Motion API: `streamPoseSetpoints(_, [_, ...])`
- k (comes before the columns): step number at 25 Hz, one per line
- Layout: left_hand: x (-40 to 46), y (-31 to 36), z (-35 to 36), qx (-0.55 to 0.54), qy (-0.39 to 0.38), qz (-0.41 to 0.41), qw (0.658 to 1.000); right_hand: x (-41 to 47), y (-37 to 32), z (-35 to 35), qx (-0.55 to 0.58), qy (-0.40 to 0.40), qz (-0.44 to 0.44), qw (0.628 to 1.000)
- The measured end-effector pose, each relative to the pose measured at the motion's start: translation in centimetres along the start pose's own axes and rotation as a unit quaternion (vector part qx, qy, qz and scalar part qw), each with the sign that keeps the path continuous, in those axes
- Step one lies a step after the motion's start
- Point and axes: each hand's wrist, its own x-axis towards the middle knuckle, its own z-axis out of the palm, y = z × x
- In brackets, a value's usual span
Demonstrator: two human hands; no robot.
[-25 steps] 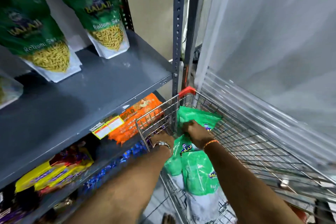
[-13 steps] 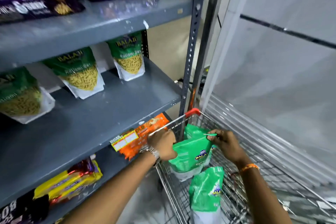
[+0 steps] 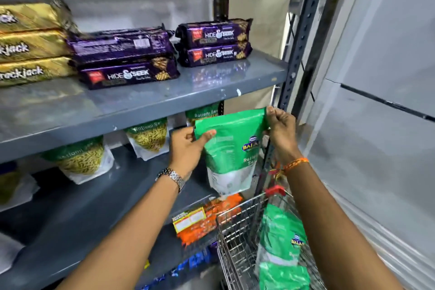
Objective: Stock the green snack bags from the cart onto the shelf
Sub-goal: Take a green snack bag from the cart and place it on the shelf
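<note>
Green snack bag (image 3: 231, 148) | left hand (image 3: 188, 146) and right hand (image 3: 281, 129) both pinching its top corners, nearing shelf (image 3: 98, 200) right edge | rear row (image 3: 146, 136) standing stocked | more waiting in cart (image 3: 237, 238)

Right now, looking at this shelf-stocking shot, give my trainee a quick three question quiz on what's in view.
1. True or false: both hands hold the green snack bag by its top corners.
2. Which packs lie on the shelf above the held bag? A) purple biscuit packs B) blue bottles C) red tins
3. Fill in: more green bags wait in the wire ____.

Key
1. True: the left hand grips the top left corner, the right hand pinches the top right.
2. A: purple biscuit packs on the upper shelf.
3. Cart.
</note>
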Motion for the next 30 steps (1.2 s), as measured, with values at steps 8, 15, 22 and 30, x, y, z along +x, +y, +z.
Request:
streamPoseSetpoints(8, [4.7, -2.1, -0.9, -0.076, 0.078, -0.043, 0.993, 2.5, 4.4, 2.6, -0.003, -0.061, 0.085, 0.994])
streamPoseSetpoints(15, [-3.4, -9.6, 2.9, -0.145, 0.048, -0.377, 0.914, -1.5, 10.0, 1.3, -0.037, -0.193, 0.208, 0.958])
streamPoseSetpoints(22, [0.4, -15.1, 3.4, -0.108, 0.09, -0.355, 0.924, -5.4, 10.8, 1.9, -0.039, -0.161, 0.191, 0.968])
streamPoseSetpoints(30, [5.1, -10.5, 4.3, -0.203, 0.063, -0.307, 0.928, -9.2, 13.8, 5.3, -0.072, -0.174, 0.189, 0.964])
